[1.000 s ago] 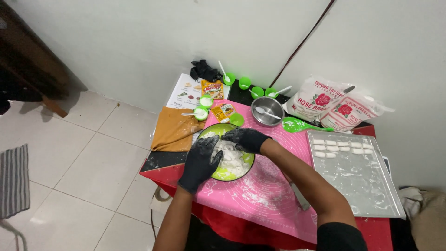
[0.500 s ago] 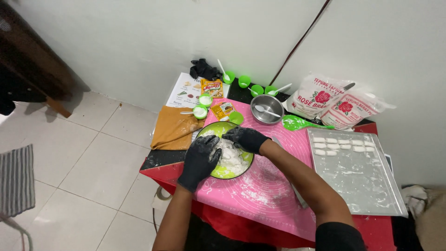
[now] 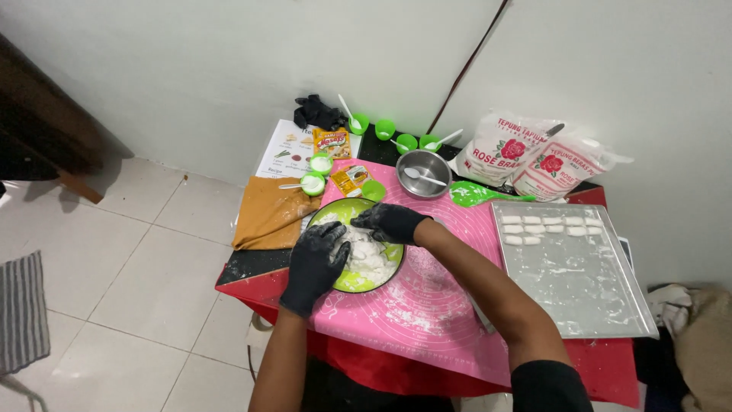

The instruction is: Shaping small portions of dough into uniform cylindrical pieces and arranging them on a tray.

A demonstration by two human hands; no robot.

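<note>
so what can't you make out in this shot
Head view, the only one:
- Dough in the green bowl: partly covered by both gloved hands, left hand and right hand.
- Left fingers: tips sunk in dough, grip unclear.
- White pieces on the tray: too small to tell their exact shape.
- Table front: cut off by the arms and bottom edge.

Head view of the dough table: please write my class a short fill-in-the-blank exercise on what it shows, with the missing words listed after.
1. Both the left hand and the right hand wear ____ gloves.
2. The white dough lies in a ____ bowl.
3. The bowl stands on a ____ mat.
4. The small white dough pieces lie on a metal ____.

Missing words: black; green; pink; tray
</note>
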